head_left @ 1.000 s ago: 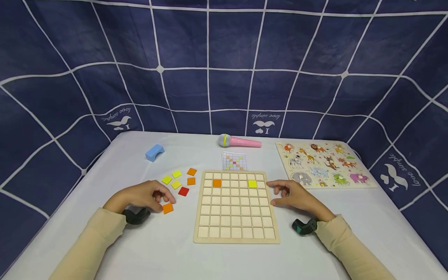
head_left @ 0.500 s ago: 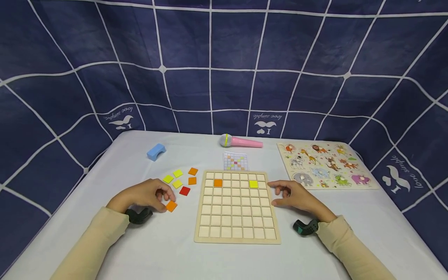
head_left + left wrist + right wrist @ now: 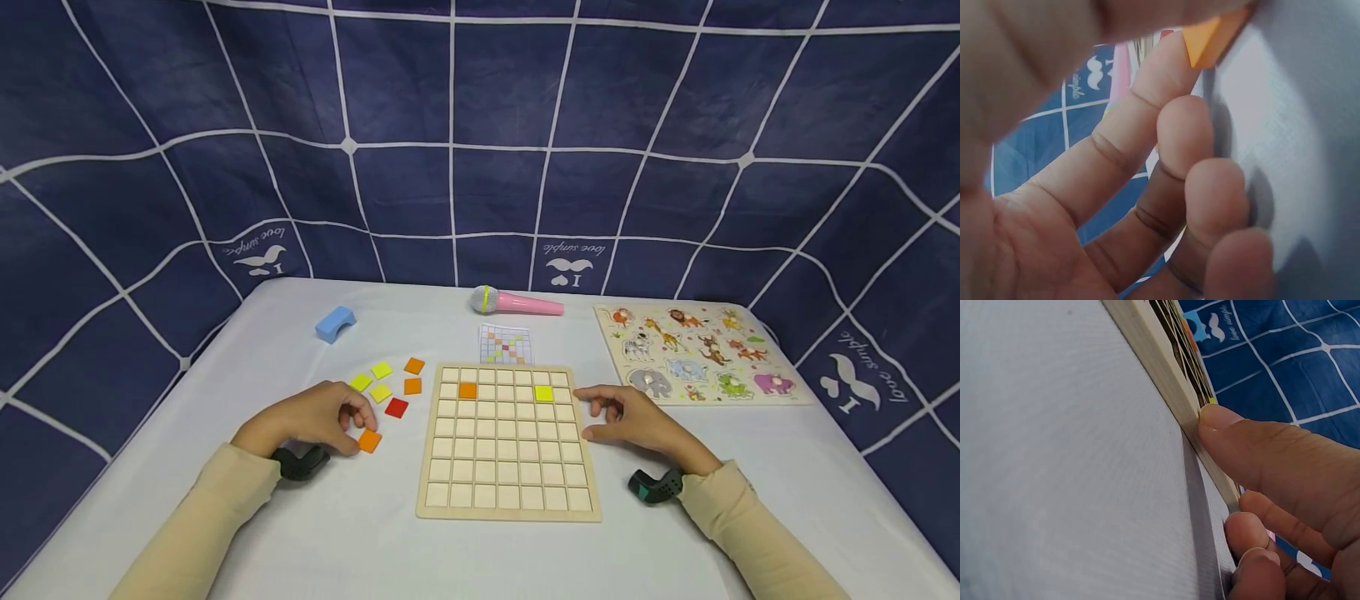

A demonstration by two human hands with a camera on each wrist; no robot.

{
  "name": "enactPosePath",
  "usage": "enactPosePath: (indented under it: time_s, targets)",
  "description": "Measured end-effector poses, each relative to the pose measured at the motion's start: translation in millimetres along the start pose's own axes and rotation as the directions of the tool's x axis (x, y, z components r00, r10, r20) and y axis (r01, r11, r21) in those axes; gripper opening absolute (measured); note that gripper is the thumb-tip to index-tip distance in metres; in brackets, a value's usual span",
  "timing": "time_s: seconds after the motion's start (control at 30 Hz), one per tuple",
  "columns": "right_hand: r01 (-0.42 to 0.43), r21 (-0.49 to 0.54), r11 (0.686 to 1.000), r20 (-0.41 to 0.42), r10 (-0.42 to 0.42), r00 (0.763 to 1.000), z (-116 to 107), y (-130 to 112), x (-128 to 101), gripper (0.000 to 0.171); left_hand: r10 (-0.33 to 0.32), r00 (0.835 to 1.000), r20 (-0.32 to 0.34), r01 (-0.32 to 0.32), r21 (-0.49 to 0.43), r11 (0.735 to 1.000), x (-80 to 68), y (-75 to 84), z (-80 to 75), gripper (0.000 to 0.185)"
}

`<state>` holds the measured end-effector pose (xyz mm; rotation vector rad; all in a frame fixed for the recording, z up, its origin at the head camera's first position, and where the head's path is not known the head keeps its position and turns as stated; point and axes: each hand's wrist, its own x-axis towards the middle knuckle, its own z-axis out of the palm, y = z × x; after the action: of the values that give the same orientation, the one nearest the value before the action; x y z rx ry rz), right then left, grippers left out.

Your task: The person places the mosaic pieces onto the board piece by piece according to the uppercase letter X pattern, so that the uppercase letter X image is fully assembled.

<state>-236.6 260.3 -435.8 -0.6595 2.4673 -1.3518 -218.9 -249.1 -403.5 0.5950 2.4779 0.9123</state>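
Note:
In the head view my left hand pinches an orange square tile between thumb and index finger. The left wrist view shows that tile at the index fingertip, low over the white cloth. Right of it lies a wooden grid board with one orange tile and one yellow tile set in its second row. My right hand rests at the board's right edge. In the right wrist view its thumb touches the board's side, while the other fingers sit farther along that edge.
Loose yellow tiles, orange tiles and a red tile lie left of the board. Behind it are a printed pattern card and a pink toy microphone. A blue arch block and an animal puzzle stand farther out.
My left hand has moved slightly right with the orange tile, a little nearer the board. The right hand keeps its place at the board's edge.

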Motion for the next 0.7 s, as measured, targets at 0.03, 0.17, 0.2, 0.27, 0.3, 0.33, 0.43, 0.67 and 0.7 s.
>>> enactPosePath:
  time_s: [0.03,0.17,0.2,0.27,0.3,0.33,0.43,0.67,0.7]
  targets:
    - [-0.002,-0.001,1.0,0.0,0.002,1.0,0,0,0,0.062,0.01,1.0,-0.002,-0.01,0.0,1.0,-0.4,0.4,-0.2,0.026]
    - [-0.01,-0.005,1.0,-0.004,0.01,1.0,0,1,0,0.062,0.062,0.998,-0.028,-0.062,0.017,0.998,-1.7,3.5,-2.7,0.024]
    - [-0.012,-0.006,1.0,-0.005,0.012,1.0,0,0,0,0.062,0.079,0.996,-0.037,-0.078,0.023,0.997,-2.0,4.6,-3.5,0.024]
    - [-0.013,-0.003,1.0,-0.005,0.013,1.0,0,0,0,0.062,0.116,0.992,-0.053,-0.114,0.04,0.993,-3.0,7.2,-5.0,0.023]
    - [-0.014,-0.003,1.0,-0.004,0.014,1.0,0,0,1,0.062,0.129,0.99,-0.056,-0.126,0.04,0.991,-3.2,8.8,-5.5,0.023]
    - [-0.015,-0.002,1.0,-0.004,0.015,1.0,0,0,1,0.062,0.142,0.988,-0.057,-0.14,0.04,0.989,-3.4,10.6,-5.8,0.023]
    - [-0.014,-0.004,1.0,-0.002,0.014,1.0,0,0,0,0.063,0.189,0.98,-0.053,-0.189,0.017,0.982,-4.4,17.8,-5.8,0.023]
    - [-0.006,-0.001,1.0,0.002,0.006,1.0,0,0,0,0.063,0.231,0.968,-0.099,-0.232,0.002,0.973,-3.3,35.5,-0.7,0.022]
    - [-0.004,-0.002,1.0,0.002,0.004,1.0,0,0,1,0.062,0.231,0.967,-0.106,-0.232,0.004,0.973,-2.5,37.2,0.2,0.022]
